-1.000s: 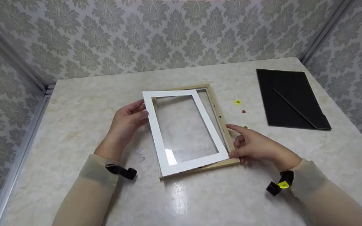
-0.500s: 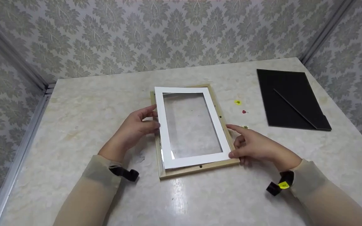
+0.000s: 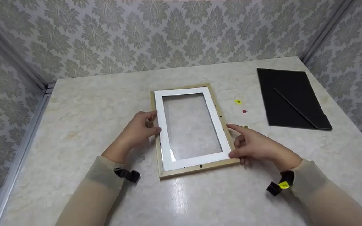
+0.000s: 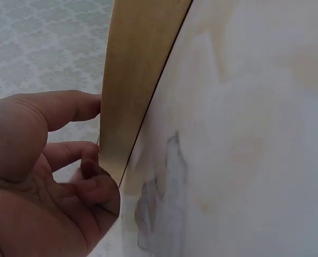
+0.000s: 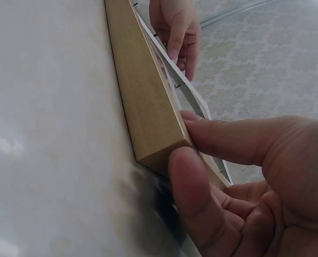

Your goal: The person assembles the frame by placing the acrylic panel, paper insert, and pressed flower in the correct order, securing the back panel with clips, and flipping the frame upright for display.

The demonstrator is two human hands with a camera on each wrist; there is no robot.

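A light wooden picture frame (image 3: 181, 174) lies on the table, with a white mat board (image 3: 214, 113) inside its border and a clear pane showing through the window. Bent fingers of my left hand (image 3: 140, 128) touch the mat's left edge, with a gap between thumb and index fingertip. In the left wrist view, that hand's thumb (image 4: 78, 107) meets the top of the frame's side, other fingers curled below. My right hand (image 3: 253, 142) grips the frame's near right corner. Its thumb (image 5: 228, 136) lies on top, and a finger presses the outer side in the right wrist view.
A black backing board (image 3: 286, 103) with a slanted stand leg lies at the far right. Between it and the frame are a small yellow flower (image 3: 238, 102) and a red flower (image 3: 244, 111). A patterned wall (image 3: 174, 34) bounds the table's back.
My left hand has brought the white mat board rightward and down, from lying skewed over the frame to sitting flat within it. My right hand has stayed at the corner.
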